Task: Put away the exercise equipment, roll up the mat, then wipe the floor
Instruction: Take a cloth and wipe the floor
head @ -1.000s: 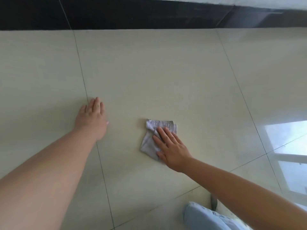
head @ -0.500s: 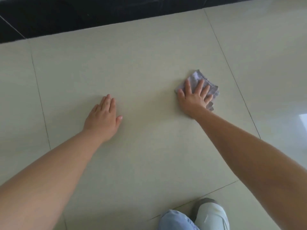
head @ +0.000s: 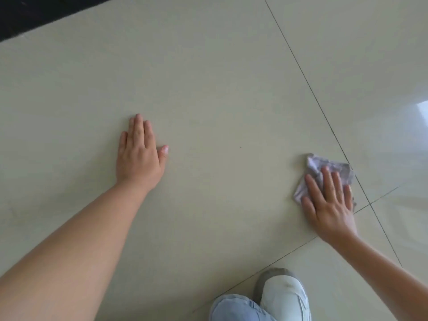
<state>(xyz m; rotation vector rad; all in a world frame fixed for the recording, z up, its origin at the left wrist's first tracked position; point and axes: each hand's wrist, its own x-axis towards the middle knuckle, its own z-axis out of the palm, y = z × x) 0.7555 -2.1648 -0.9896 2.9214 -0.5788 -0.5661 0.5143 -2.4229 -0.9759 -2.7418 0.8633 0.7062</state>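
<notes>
- Head view: the floor (head: 220, 93) fills nearly the whole picture, made of large pale cream tiles with a slight gloss, split by thin dark grout lines.
- Head view: the left hand (head: 139, 156) lies palm down on the bare tile, fingers straight and close together, thumb set out to the side; it holds nothing. Its bare forearm runs back to the lower left corner.
- Head view: the right hand (head: 328, 205) lies flat with fingers spread and straight, pressing down on the cloth (head: 324, 166) (no finger curls round the fabric).
- Head view: the cloth is a small crumpled rag, pale grey with a lilac tint. It sits on the floor at the right of the picture, well apart from the left hand, with its far edge showing beyond the fingertips and its right corner touching a grout line (head: 324, 112).
- Head view: two grout lines cross just beside the right hand, on its right.
- Head view: a knee in light blue jeans (head: 236, 306) and a pale shoe (head: 284, 295) with a grey toe show at the bottom edge.
- Head view: a black band (head: 34, 12) borders the tiles at the upper left corner.
- Head view: a bright reflection (head: 422, 110) shines on the tile at the right edge.
</notes>
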